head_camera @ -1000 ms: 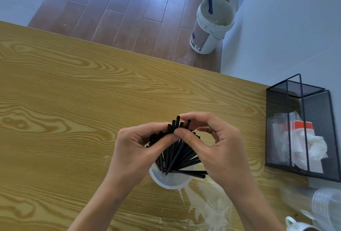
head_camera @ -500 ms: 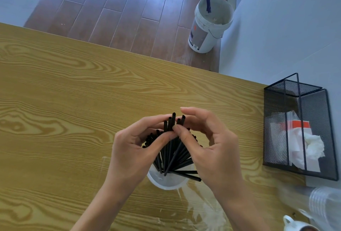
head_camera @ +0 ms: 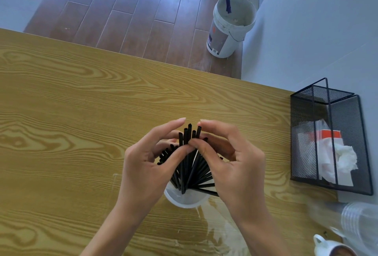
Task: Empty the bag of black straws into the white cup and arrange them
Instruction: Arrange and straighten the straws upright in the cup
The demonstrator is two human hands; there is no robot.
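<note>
Black straws (head_camera: 189, 165) stand fanned in the white cup (head_camera: 185, 200) at lower centre of the frame, on the wooden surface (head_camera: 71, 124). Going left to right: your left hand (head_camera: 149, 165) curls around the fan's left side, thumb pressing the stems; your right hand (head_camera: 235, 165) pinches the tallest straws near their tips. Compared with a second ago, your forefingers have lifted and spread apart, baring more straw ends, so you seem to be loosening the bunch to arrange it. The emptied clear bag (head_camera: 221, 233) lies at lower centre-right, hard to make out. Your palms hide most of the cup's rim and the outer straws.
</note>
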